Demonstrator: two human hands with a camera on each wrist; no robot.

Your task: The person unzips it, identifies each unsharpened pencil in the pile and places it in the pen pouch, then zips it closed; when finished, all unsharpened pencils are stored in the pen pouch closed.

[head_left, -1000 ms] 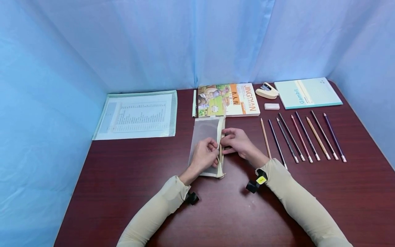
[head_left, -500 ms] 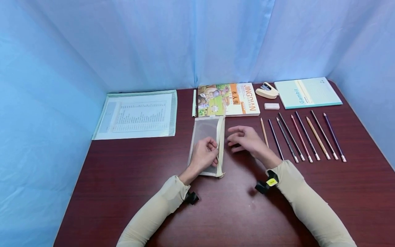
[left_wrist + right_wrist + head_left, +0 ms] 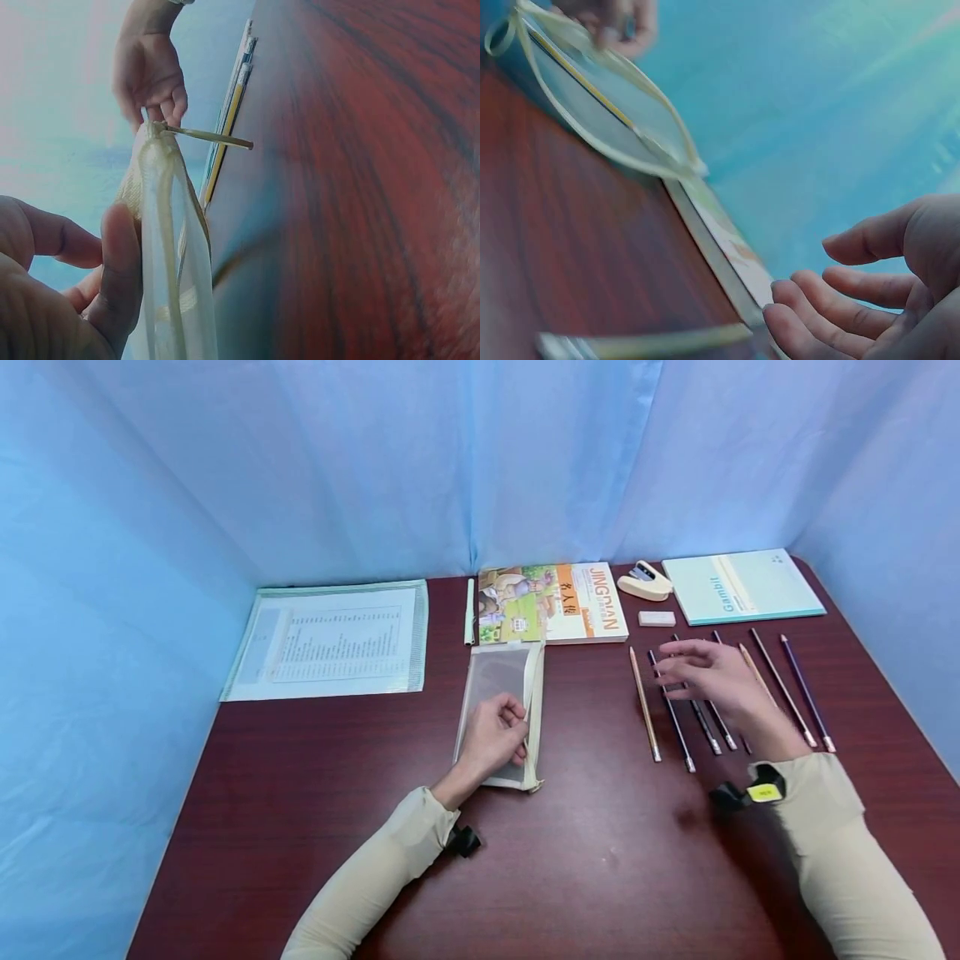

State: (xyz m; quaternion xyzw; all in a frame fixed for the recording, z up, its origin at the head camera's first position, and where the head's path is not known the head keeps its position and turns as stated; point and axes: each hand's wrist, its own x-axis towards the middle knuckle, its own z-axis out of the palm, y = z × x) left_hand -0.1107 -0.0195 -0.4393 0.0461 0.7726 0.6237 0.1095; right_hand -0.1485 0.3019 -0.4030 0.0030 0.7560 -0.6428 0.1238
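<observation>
- Pale blue curtains (image 3: 360, 468) hang behind and beside the dark red wood-grain counter (image 3: 600, 860).
- Just now my right hand (image 3: 716, 677) has left the mouth of the translucent zip pouch (image 3: 495, 670) and gone right, over the row of pencils (image 3: 643, 702); its fingers are loosely bent and hold nothing.
- My left hand (image 3: 495, 731) has stayed at the pouch, pinching one edge of its mouth.
- As I judge it, putting one pencil away is done, and only my left hand now steadies the pouch.
- That pouch lies mid-counter, its far end right by the JINGDIAN book (image 3: 585, 602); its mouth, on the right side, gapes.
- Inside it I see a yellow pencil (image 3: 585, 80) lying lengthwise; whether more are in there, I cannot tell.
- Far left, a clear mesh-bordered document folder (image 3: 417, 647) holds a printed sheet (image 3: 337, 639).
</observation>
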